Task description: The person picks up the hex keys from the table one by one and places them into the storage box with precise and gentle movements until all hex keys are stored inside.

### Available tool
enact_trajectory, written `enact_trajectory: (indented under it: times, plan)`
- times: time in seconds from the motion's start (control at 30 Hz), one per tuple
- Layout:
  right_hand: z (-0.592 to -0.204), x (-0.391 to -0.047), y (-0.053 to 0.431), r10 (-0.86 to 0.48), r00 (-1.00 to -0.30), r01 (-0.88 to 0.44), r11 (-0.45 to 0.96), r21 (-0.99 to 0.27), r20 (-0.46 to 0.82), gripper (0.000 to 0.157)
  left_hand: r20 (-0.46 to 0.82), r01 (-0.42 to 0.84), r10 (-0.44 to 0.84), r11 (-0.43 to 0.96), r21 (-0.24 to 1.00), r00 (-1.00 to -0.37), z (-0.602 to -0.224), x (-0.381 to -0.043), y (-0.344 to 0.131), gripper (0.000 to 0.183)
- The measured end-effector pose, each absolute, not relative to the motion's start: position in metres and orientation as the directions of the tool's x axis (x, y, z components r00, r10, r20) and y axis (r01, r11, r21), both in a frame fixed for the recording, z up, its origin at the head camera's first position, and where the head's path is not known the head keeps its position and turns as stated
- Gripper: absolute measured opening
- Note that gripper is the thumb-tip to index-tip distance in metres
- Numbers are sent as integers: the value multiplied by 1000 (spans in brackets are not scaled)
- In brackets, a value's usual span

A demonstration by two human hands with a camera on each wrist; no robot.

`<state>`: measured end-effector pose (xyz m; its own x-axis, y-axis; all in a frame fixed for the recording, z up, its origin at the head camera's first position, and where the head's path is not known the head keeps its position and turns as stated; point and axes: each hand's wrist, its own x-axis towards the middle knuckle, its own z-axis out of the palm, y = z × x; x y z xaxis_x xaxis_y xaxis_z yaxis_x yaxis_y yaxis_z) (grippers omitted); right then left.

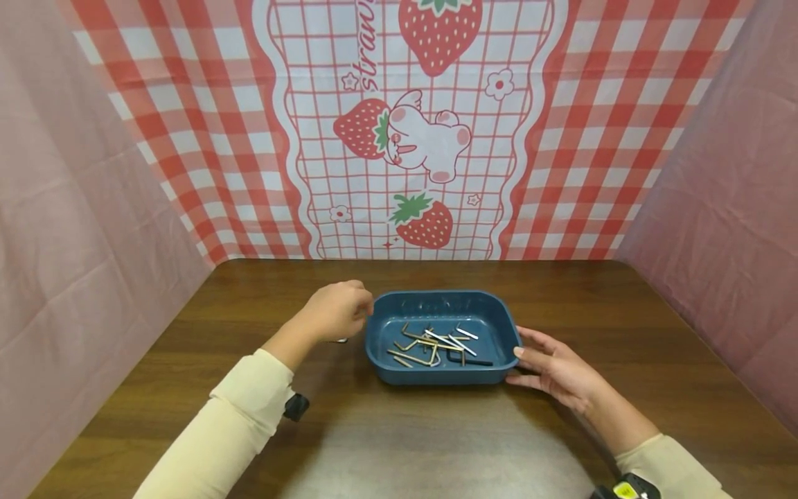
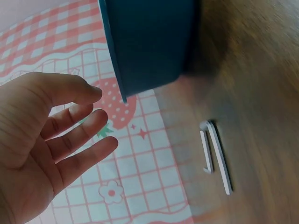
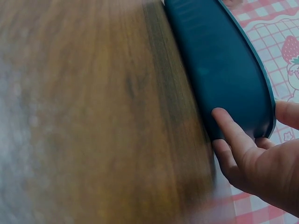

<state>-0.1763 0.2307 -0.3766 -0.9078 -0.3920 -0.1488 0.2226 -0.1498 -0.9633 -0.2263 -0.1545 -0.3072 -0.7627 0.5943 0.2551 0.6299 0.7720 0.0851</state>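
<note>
A blue plastic tray (image 1: 436, 376) stands on the table with several hex keys (image 1: 436, 339) lying loose inside, brassy, silver and black. At its right end my right hand (image 1: 561, 371) holds it, thumb at the rim and fingers against the outer wall (image 3: 233, 84). Beside the left end hovers my left hand (image 1: 339, 310), its fingers loosely bent and nothing between them, as the left wrist view shows. On the wood below that hand lie two silver hex keys (image 2: 216, 156), a longer and a shorter one side by side; in the head view the hand mostly hides them.
The brown wooden table (image 1: 436, 443) ends at a checked strawberry-print cloth (image 1: 424, 138) hanging behind it. Pink cloth hangs at the left (image 1: 93, 208) and at the right (image 1: 717, 229).
</note>
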Motion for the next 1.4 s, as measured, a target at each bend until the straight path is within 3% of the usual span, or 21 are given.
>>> enact_trajectory:
  times: [0.33, 0.63, 1.0, 1.4]
  plan:
    - [-377, -176, 231, -404, -904, 221, -159, -962, -141, 71, 149, 605, 590, 791, 90, -794, -315, -224, -176, 15]
    - [-377, -177, 232, -423, -897, 224, -176, -959, -132, 72, 109, 622, 613, 778, 93, -783, -328, -228, -187, 11]
    - [-377, -176, 233, -423, -897, 217, -167, -962, -129, 72, -39, 528, 532, 845, 86, -846, -345, -234, -192, 18]
    - [-378, -177, 233, -417, -901, 212, -173, -962, -124, 72, -31, 521, 522, 853, 29, -852, -355, -245, -186, 15]
